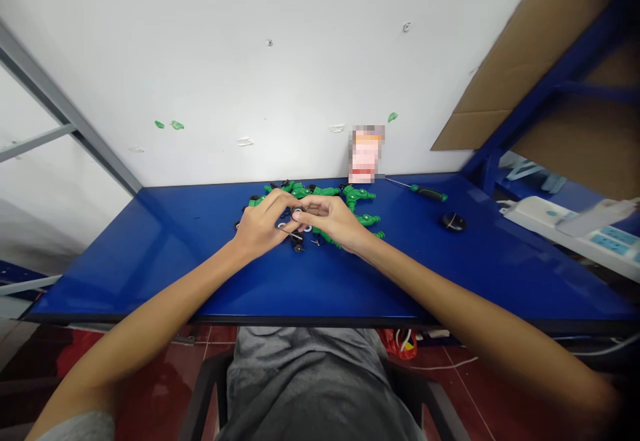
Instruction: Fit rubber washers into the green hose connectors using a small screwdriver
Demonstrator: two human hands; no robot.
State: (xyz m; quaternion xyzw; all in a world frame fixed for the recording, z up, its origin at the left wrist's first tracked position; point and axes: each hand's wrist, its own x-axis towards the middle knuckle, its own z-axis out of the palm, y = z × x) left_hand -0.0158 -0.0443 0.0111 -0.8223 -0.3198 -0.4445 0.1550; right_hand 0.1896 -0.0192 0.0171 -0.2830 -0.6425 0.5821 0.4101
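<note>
My left hand [263,223] and my right hand [333,220] meet over the middle of the blue table [150,254]. Their fingers are pinched together around a small black and white part [296,218] that I cannot name. A thin metal pin sticks out below the left fingers. Behind and beside the hands lies a heap of green plastic fittings [350,202] with black ends. A few small black bits [299,248] lie on the table just under the hands.
A green-handled screwdriver [425,192] lies at the back right near a blurred small object [367,154]. A black round piece [453,222] sits right of the heap. A white power strip [570,228] rests on blue shelving at right. White wall behind.
</note>
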